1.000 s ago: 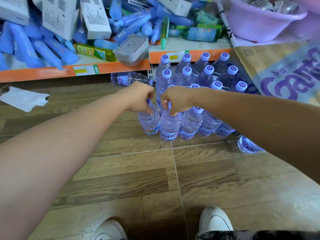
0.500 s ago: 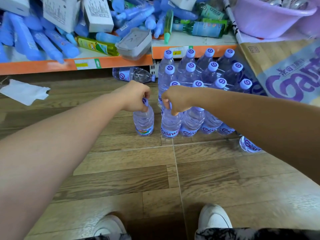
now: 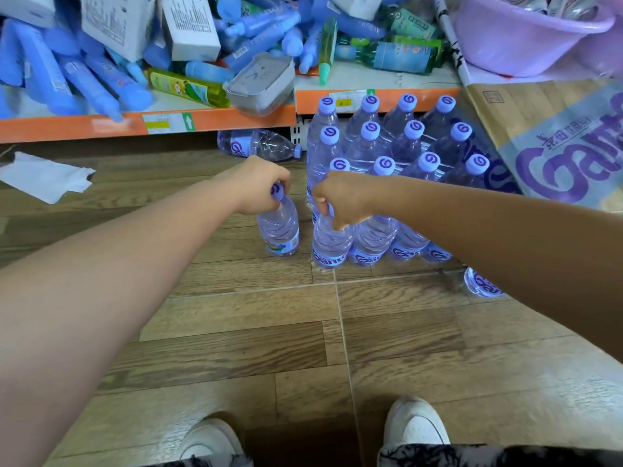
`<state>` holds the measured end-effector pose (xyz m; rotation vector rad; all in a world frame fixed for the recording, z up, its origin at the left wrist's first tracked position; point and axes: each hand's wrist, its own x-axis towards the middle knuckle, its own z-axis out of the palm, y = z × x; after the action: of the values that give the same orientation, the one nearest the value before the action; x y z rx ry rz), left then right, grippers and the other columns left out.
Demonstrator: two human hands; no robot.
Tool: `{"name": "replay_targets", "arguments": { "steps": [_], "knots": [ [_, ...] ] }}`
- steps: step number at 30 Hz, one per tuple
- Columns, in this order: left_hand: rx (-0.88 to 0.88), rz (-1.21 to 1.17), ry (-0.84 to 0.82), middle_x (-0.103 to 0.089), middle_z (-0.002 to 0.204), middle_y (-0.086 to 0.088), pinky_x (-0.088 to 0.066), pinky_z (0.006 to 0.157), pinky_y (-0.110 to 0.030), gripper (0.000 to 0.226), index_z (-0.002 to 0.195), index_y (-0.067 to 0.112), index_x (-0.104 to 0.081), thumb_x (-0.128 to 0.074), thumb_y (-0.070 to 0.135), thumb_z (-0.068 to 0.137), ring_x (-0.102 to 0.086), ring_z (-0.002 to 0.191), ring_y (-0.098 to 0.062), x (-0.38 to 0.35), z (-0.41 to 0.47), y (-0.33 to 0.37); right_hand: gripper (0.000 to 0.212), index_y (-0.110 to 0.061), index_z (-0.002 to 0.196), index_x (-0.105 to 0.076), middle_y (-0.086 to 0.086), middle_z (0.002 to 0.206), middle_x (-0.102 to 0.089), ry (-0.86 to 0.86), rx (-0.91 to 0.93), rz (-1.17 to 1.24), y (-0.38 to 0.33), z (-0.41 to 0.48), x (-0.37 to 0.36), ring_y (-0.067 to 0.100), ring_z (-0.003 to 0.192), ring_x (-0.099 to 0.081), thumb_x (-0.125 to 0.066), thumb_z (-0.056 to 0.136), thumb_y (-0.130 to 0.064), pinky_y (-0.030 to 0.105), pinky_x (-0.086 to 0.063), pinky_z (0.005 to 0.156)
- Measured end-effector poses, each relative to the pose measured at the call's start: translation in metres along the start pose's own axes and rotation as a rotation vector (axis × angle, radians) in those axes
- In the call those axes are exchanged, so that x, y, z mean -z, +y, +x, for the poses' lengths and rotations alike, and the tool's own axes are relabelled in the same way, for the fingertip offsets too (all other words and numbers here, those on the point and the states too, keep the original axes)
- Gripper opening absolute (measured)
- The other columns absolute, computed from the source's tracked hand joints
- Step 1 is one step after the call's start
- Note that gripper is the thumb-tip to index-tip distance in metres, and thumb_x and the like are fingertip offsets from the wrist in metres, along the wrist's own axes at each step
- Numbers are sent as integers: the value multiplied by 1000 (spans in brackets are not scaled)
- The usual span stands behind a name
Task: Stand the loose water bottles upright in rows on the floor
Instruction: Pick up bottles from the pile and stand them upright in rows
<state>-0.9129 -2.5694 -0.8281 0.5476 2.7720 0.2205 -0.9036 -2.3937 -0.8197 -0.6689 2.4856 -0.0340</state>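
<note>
Left hand (image 3: 259, 187): fingers curled down over the cap and neck of a single bottle (image 3: 279, 230), which stands upright on the floor (image 3: 256, 315), just left of the main block and apart from it by a narrow gap.

Right hand (image 3: 340, 200): closed round the neck of the corner bottle (image 3: 332, 246), upright at the front-left of the block of bottles (image 3: 404, 153) and touching its neighbour.

The block stands in rows against the shelf (image 3: 84, 124). Two strays lie on their sides: one under the shelf edge (image 3: 259, 144), one by the right forearm (image 3: 482, 283), partly hidden.

Handling, as a judgement:
- The bottles look full, so each has real weight for one hand.
- The walls are thin clear plastic and likely give under a squeeze; the label film is smooth.
- The neck and cap are the stiff part. Grip there to lift and set down.
- They are tall on a narrow base and tip readily, so a nudge could start a chain in the packed rows.
- Slide the single bottle in by the neck, base flat on the floor.
</note>
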Motion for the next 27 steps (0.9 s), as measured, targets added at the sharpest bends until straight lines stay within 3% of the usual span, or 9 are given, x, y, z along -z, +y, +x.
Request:
{"name": "replay_targets", "arguments": {
  "steps": [5, 11, 14, 16, 18, 20, 22, 24, 27],
  "knots": [
    [-2, 115, -39, -46, 96, -6, -49, 81, -41, 20, 106, 18, -58, -61, 23, 87, -54, 97, -33, 5, 3, -3, 30, -10, 108, -59, 6, 104, -59, -57, -5, -96, -5, 5, 6, 23, 88, -53, -67, 80, -13, 22, -34, 53],
    [26, -16, -1, -37, 98, -2, -47, 86, -38, 20, 101, 14, -59, -60, 7, 82, -52, 98, -29, 3, 8, -11, 42, -6, 103, -63, 11, 98, -70, -20, -47, -56, -4, 15, 24, 30, 93, -66, -62, 83, -43, 33, -52, 70],
    [61, -42, 27, -42, 101, -7, -46, 88, -35, 17, 94, 9, -61, -65, 16, 80, -53, 103, -28, -1, 8, -14, 31, 0, 97, -62, 16, 94, -71, 96, -60, 34, -1, 24, 34, 30, 89, -65, -55, 88, -29, 35, -52, 82],
    [110, -51, 89, -46, 110, -13, -47, 89, -39, 21, 98, 8, -62, -63, 24, 85, -55, 100, -33, 1, 11, -16, 13, -4, 90, -59, 18, 93, -69, 155, -69, 51, -3, 30, 39, 29, 91, -62, -51, 90, -14, 33, -49, 82],
    [148, -30, 143, -46, 114, -15, -47, 89, -45, 22, 106, 9, -60, -57, 23, 90, -55, 101, -37, 6, 17, -22, 9, -7, 87, -56, 20, 103, -68, 194, -68, 44, -9, 40, 41, 34, 98, -62, -48, 89, -5, 35, -49, 85],
    [186, 12, 141, -46, 118, -18, -46, 91, -44, 28, 114, 6, -56, -53, 23, 92, -53, 108, -38, 12, 23, -31, 13, -8, 80, -55, 19, 109, -67, 196, -82, 82, -12, 59, 40, 32, 92, -62, -47, 90, -4, 31, -50, 77],
    [213, 19, 133, -46, 116, -22, -44, 87, -41, 21, 96, 4, -56, -53, 24, 91, -53, 105, -40, 17, 28, -40, 16, -10, 77, -54, 20, 113, -65, 181, -97, 112, -15, 84, 38, 26, 87, -56, -46, 91, -6, 26, -43, 68],
    [221, 14, 109, -48, 111, -25, -45, 83, -41, 15, 86, 7, -52, -54, 22, 89, -54, 101, -41, 18, 31, -48, 19, -7, 86, -60, 21, 120, -61, 153, -114, 120, -19, 108, 36, 30, 100, -58, -43, 93, -9, 29, -43, 75],
    [193, -16, 75, -49, 109, -23, -47, 87, -47, 18, 95, 4, -53, -53, 21, 88, -53, 102, -41, 16, 40, -60, 30, 4, 116, -59, 20, 126, -58, 100, -156, 95, -23, 134, 36, 32, 117, -55, -39, 96, -7, 33, -45, 90]
  ]
}}
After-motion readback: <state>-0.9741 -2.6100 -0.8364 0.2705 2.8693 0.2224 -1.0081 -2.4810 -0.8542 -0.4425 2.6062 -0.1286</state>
